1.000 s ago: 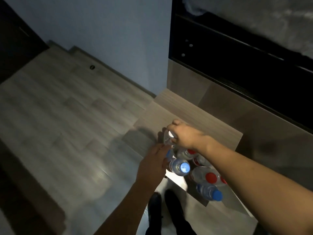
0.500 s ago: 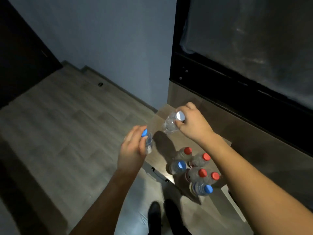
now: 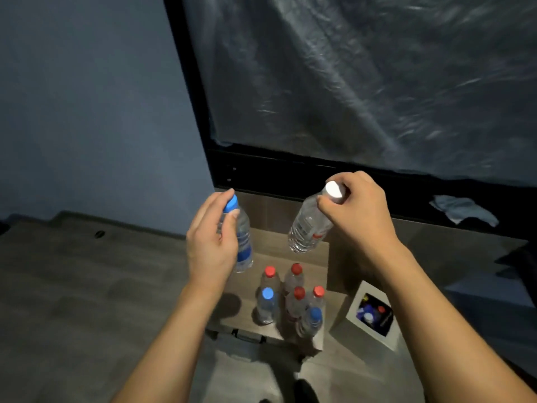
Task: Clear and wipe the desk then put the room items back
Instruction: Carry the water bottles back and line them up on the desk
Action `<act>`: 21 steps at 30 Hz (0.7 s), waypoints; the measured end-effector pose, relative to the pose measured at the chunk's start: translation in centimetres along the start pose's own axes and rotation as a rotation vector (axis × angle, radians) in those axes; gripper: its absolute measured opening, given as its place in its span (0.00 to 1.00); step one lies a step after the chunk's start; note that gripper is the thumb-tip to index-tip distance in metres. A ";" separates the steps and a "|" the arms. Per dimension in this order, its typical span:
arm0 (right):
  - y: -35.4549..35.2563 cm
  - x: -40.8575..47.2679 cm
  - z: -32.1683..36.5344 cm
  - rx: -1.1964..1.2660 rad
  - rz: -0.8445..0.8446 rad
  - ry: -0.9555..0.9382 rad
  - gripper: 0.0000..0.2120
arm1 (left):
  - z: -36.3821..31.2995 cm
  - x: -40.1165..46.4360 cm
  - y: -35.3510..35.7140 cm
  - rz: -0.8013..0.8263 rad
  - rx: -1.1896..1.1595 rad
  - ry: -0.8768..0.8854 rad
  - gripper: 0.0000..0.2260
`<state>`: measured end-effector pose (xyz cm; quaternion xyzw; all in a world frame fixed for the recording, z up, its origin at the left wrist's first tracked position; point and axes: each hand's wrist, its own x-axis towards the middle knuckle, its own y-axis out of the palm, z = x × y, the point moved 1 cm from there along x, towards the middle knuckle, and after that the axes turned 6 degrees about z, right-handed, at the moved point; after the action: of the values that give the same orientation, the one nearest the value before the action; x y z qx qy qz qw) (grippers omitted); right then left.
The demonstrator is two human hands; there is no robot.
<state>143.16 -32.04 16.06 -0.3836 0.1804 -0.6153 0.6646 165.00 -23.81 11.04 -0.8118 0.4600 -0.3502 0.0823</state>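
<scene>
Gripping clear bottles by the neck: left hand a blue-capped bottle, right hand a white-capped bottle, tilted.

Six bottles stand clustered on a low cabinet against the bed frame. Above them, the left hand holds one bottle and the right hand another. A box sits right of the cabinet.

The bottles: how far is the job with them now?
Done: nothing visibly finished. In hand: the left hand holds a blue-capped bottle, the right hand a white-capped bottle, both lifted. Left: six bottles stand on the low cabinet; no desk in view.
</scene>
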 end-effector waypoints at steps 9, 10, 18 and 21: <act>-12.8 -9.4 -7.7 -0.052 -0.276 0.261 0.06 | -12.0 -0.9 10.6 0.276 -0.263 0.201 0.14; -14.2 -10.6 -8.6 -0.050 -0.308 0.295 0.07 | -13.6 -1.4 11.8 0.309 -0.282 0.231 0.14; -26.0 -22.7 -16.8 -0.033 -0.503 0.534 0.06 | -26.8 -9.4 22.7 0.578 -0.465 0.300 0.14; -30.0 -27.5 -19.6 -0.023 -0.553 0.590 0.05 | -31.6 -13.6 26.2 0.665 -0.557 0.266 0.15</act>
<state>103.95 -9.81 19.03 -0.2321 0.2603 -0.8525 0.3894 122.03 -21.66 15.83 -0.5590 0.7791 -0.2689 -0.0909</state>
